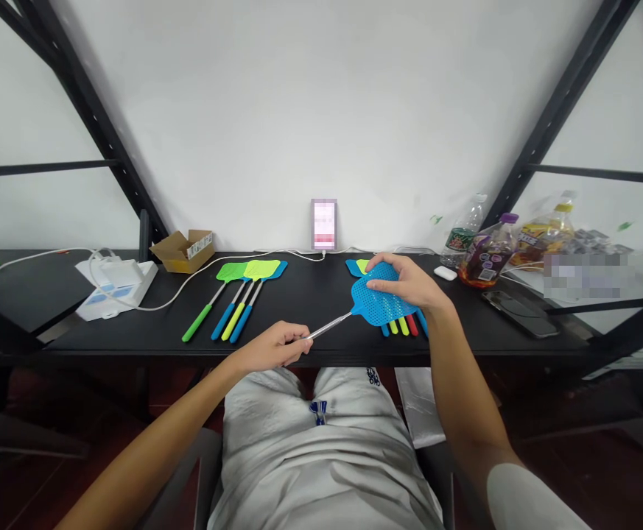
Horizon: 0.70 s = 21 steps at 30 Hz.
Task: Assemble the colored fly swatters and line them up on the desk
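Over the black desk (310, 291), the left hand (277, 346) grasps the shaft end of a blue fly swatter (377, 308) while the right hand (412, 283) clasps its head above other swatters (403, 326), apparently steadying it, so moving it likely calls for both together.

Our left hand (283, 344) reaches forward from the lower left, fingers curled closed, forearm slanting inward; our right hand (401, 281), set farther forward, bends inward at the wrist, thumb and fingers spread, palm turned down.
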### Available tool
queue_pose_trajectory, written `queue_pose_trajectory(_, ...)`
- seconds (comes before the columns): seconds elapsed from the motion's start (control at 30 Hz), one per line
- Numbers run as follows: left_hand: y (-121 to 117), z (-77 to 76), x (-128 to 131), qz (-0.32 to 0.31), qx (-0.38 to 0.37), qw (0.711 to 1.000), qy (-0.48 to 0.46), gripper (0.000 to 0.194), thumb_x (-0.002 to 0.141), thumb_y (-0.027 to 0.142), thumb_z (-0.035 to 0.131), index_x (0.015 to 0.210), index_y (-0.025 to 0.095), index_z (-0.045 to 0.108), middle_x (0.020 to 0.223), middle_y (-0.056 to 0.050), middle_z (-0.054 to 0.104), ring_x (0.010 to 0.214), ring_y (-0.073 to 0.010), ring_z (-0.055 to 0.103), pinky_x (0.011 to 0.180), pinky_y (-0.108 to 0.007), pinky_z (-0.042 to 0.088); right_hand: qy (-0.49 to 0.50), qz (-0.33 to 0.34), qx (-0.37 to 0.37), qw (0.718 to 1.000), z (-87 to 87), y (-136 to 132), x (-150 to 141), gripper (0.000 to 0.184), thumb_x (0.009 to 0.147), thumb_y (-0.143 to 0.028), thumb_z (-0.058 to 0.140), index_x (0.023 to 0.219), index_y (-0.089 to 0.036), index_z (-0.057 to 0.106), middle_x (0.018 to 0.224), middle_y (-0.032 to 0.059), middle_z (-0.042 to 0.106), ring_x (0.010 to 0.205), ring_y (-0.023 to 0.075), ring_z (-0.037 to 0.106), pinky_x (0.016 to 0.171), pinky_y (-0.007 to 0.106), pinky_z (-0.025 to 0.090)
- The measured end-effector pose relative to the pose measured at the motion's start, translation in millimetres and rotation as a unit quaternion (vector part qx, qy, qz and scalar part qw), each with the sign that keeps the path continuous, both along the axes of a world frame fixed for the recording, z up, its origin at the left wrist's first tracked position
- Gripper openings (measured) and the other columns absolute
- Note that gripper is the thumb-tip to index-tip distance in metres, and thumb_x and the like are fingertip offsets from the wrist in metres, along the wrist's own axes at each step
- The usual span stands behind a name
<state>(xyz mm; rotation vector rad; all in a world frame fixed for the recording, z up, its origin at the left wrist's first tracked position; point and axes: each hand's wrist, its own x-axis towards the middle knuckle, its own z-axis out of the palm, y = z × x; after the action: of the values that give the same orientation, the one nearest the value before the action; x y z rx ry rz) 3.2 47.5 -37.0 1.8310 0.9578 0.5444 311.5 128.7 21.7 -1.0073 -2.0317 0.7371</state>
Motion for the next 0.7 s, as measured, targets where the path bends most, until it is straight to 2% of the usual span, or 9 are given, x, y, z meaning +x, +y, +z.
queue_pose_trajectory(0.37, 5.9, -6.2, -5.1, -0.020, 0.011, 1.000, -0.006, 0.033, 0.097, 0.042, 0.050, 0.077, 0.017, 0.055, 0.049, 0.005, 0.048, 0.045, -0.0076, 0.037, 0.048, -0.020, 0.031, 0.024, 0.038, -0.010, 0.999, -3.6, 1.6, -7.9, 0.032, 0.078, -0.039, 0.075, 0.102, -0.022, 0.063, 0.093, 0.0016, 0.064, 0.075, 0.0157, 0.058, 0.068, 0.029, 0.048)
queue_pose_trajectory(0.53, 7.0, -5.7, -5.5, -0.013, 0.005, 1.000, -0.012, 0.033, 0.097, 0.041, 0.051, 0.078, 0.015, 0.056, 0.050, 0.005, 0.049, 0.045, -0.0074, 0.039, 0.047, -0.020, 0.031, 0.045, 0.045, 0.017, 0.998, -6.8, 3.6, -10.1, 0.036, 0.076, -0.042, 0.077, 0.105, -0.024, 0.065, 0.105, 0.0035, 0.066, 0.080, 0.0172, 0.059, 0.072, 0.031, 0.048)
queue_pose_trajectory(0.63, 9.6, -6.1, -6.6, -0.008, -0.010, 0.999, -0.031, 0.033, 0.097, 0.041, 0.052, 0.078, 0.015, 0.057, 0.049, 0.005, 0.050, 0.044, -0.0072, 0.040, 0.048, -0.020, 0.032, 0.135, 0.008, -0.004, 0.991, -10.1, 12.2, -11.5, 0.036, 0.084, -0.049, 0.070, 0.110, -0.025, 0.066, 0.099, 0.0045, 0.068, 0.075, 0.0168, 0.060, 0.068, 0.030, 0.048)
queue_pose_trajectory(0.7, 12.3, -7.2, -8.3, -0.007, -0.020, 0.998, -0.052, 0.032, 0.097, 0.041, 0.052, 0.079, 0.015, 0.057, 0.048, 0.005, 0.051, 0.043, -0.0071, 0.041, 0.049, -0.020, 0.033, 0.242, -0.027, -0.070, 0.967, -12.6, 21.5, -11.7, 0.038, 0.091, -0.057, 0.057, 0.105, -0.023, 0.067, 0.085, 0.0052, 0.069, 0.065, 0.0163, 0.060, 0.061, 0.030, 0.047)
